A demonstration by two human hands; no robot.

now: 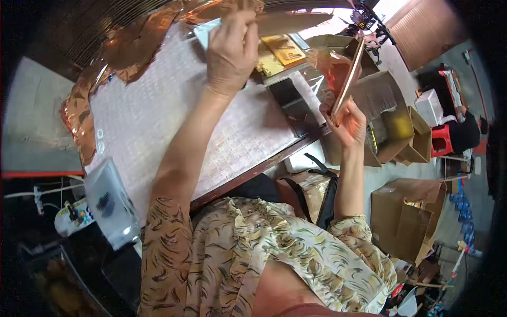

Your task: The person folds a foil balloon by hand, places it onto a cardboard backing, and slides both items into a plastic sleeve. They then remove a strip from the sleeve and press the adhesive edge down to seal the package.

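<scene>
My left hand (232, 50) is raised over the far part of the pale work surface (158, 116), its fingers bent together and blurred. What they grip, if anything, I cannot make out. A brown, blade-shaped flat piece (290, 24) stretches to the right from behind these fingers. Between the thumb and fingers of my right hand (349, 124) is a thin, flat copper-coloured strip (348, 79), seen nearly edge-on and tilted up. A dark phone-like rectangle (293, 103) lies between my hands near the table edge. Beyond it are yellow flat pieces (285, 50).
Crumpled copper-coloured foil (134, 50) lines the far left edge. A clear plastic bag (111, 203) hangs at the left corner. Open cardboard boxes (388, 95) stand beside my right arm, another box (404, 211) on the floor. Farther right are a red stool (441, 140) and a person in dark clothes (466, 132).
</scene>
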